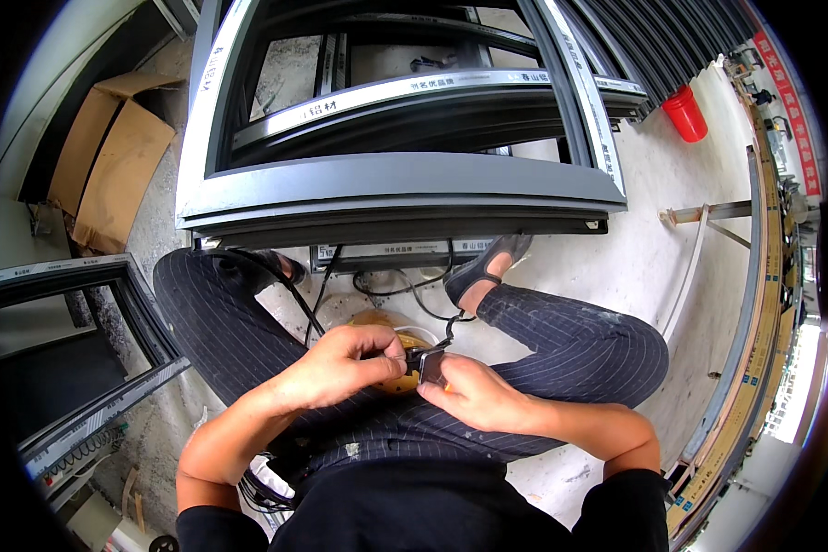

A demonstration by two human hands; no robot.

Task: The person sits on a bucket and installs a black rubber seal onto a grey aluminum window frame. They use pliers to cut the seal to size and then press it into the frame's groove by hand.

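Above my lap, my left hand (354, 363) is closed, thumb and fingers pinching a small black piece whose exact kind I cannot make out. Against it my right hand (474, 391) grips a small flat grey plate (431, 366) with dark edges, its thumb along the lower side. A thin black strip (453, 328) hangs from near the pieces and runs to loops on the floor. Below the hands, partly hidden by them, is a yellow round object (394, 383). In front of my knees lies a grey metal window frame (405, 179) on a stack of dark frames.
A cardboard box (120, 175) stands on the floor at the left. Another dark frame (92, 414) leans nearer on that side. At the far right are a red bucket (684, 114) and long dark profiles (662, 46). A metal rack (722, 212) holds long boxes along the right.
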